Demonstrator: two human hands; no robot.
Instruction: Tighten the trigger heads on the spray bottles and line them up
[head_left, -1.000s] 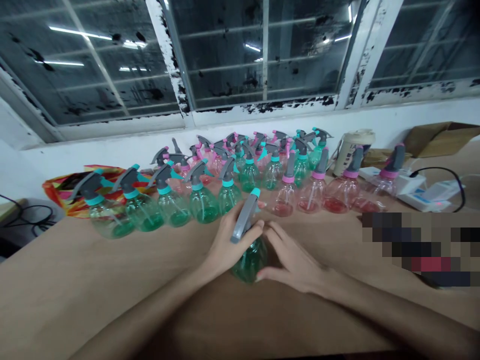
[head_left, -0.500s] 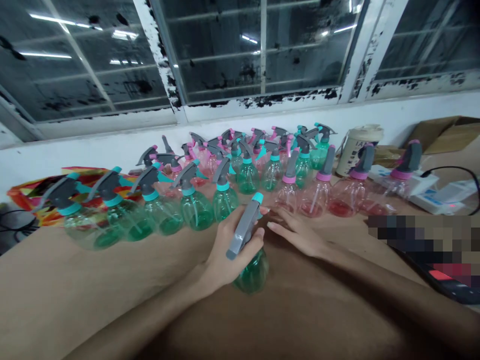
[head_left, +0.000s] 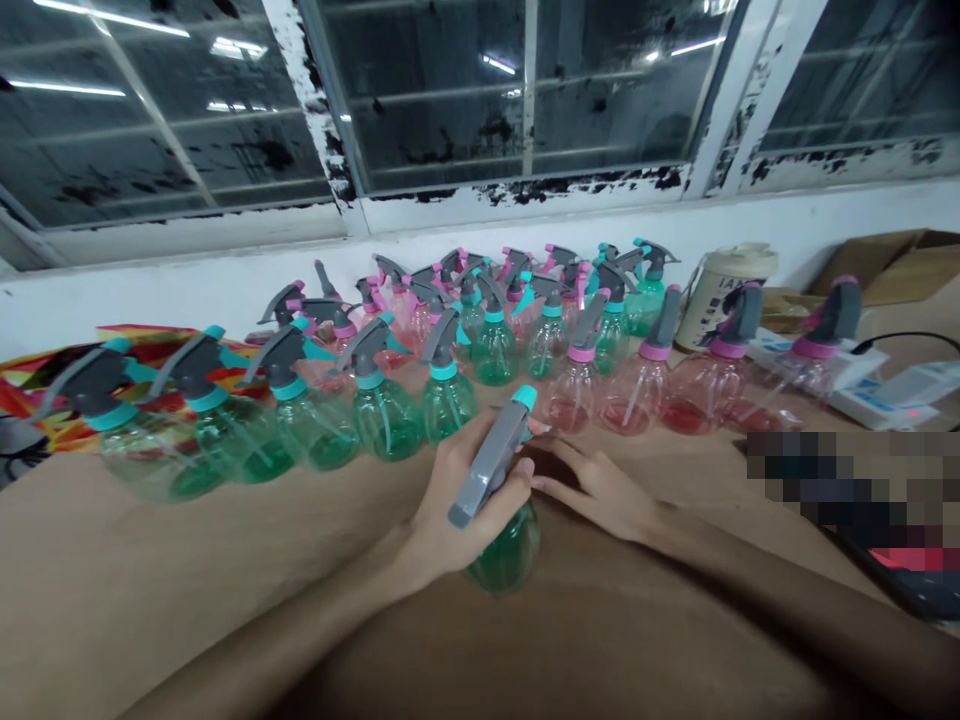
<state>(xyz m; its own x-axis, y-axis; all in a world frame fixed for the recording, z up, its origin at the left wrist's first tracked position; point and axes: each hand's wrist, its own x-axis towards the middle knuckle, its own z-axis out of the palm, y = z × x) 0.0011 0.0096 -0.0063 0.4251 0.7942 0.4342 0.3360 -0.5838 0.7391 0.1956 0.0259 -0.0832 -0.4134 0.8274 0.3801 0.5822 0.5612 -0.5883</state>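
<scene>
A green see-through spray bottle (head_left: 506, 555) with a grey trigger head and turquoise tip stands at the table's near middle. My left hand (head_left: 450, 500) is closed around its neck, just under the head. From the right, my right hand (head_left: 604, 490) reaches close to the bottle, its thumb and fingers apart. Its fingertips come near my left thumb and the nozzle side; whether they touch the bottle I cannot tell. Beyond my hands runs a row of green spray bottles (head_left: 388, 420) to the left and pink spray bottles (head_left: 630, 395) to the right.
More pink and green bottles crowd behind, along the white wall below the windows. At the right are a cream cup (head_left: 724, 295), a brown cardboard box (head_left: 889, 270), a white power strip (head_left: 892, 390) with a cable, and a blurred-out dark device. A colourful bag (head_left: 34, 385) lies at left.
My right hand's thumb and fingers have drawn in closer to the bottle and my left thumb. My left hand keeps its hold. The view has shifted slightly.
</scene>
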